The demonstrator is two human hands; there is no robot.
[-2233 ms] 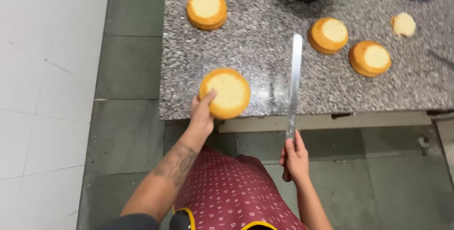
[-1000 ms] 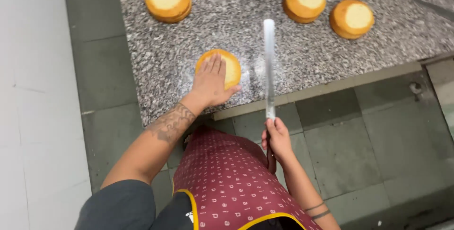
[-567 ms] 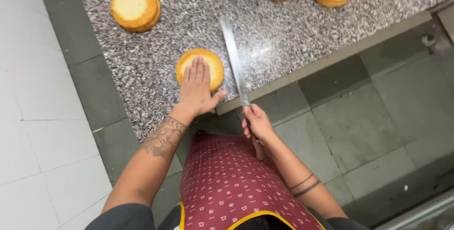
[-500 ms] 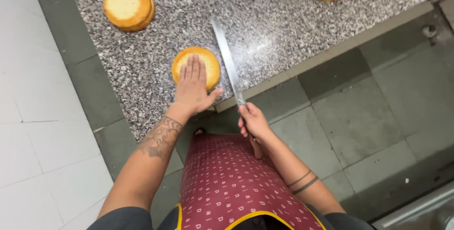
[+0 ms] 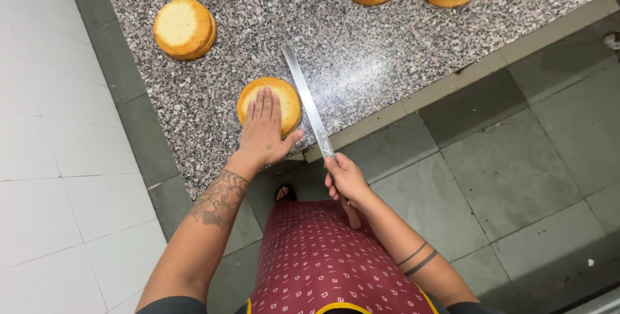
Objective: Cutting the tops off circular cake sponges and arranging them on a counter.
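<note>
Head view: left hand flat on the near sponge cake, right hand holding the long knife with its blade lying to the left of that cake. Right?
Not quite. The head view shows the long knife to the right of the near sponge cake. The left hand does press flat on it, and the right hand grips the handle.

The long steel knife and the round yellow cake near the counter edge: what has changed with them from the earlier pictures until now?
The left hand went from gripping the round yellow cake by its side to pressing flat on top. The long steel knife in the right hand came beside the cake. The three other cakes stayed.
</note>
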